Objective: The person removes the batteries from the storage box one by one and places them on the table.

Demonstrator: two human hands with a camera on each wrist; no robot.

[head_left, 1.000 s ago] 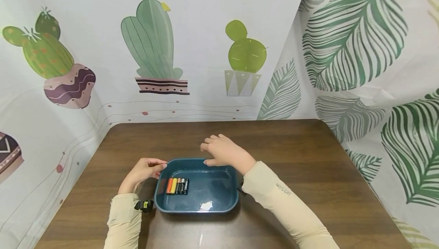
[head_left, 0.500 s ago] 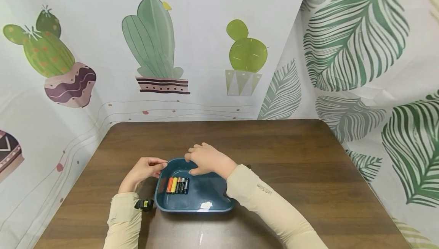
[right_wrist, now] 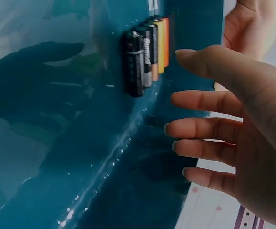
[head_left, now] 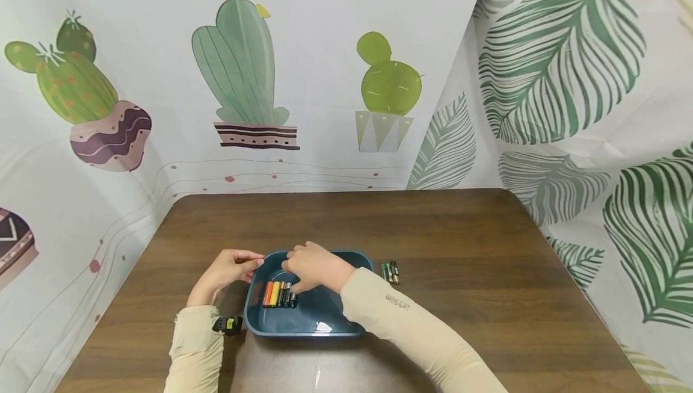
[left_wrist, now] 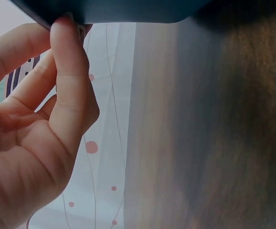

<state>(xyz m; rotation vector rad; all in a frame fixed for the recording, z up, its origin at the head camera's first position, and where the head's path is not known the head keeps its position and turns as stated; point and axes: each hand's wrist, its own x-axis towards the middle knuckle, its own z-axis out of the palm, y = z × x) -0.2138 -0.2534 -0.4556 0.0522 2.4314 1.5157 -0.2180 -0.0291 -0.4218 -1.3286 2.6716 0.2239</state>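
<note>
A dark blue tray (head_left: pixel 325 315) sits on the table. My left hand (head_left: pixel 227 269) pinches its rim at the far left corner; the left wrist view shows thumb (left_wrist: pixel 66 52) and fingers at the tray edge. A row of several batteries (head_left: pixel 280 294), orange, yellow and black, lies side by side in the tray's left part. Over the tray, just right of and beyond that row, hovers my right hand (head_left: pixel 314 266). In the right wrist view its fingers (right_wrist: pixel 204 129) are spread apart with nothing between them, and the batteries (right_wrist: pixel 145 57) are close to the thumb.
Right of the tray, a small group of green and dark batteries (head_left: pixel 390 272) with gold ends lies on the brown wooden table (head_left: pixel 460 297). A printed cloth (head_left: pixel 325 80) with cacti and leaves hangs behind and beside the table.
My right hand has moved left and nearer over the tray toward the battery row. The batteries right of the tray have come into sight from behind the right arm. The left hand stays put.
</note>
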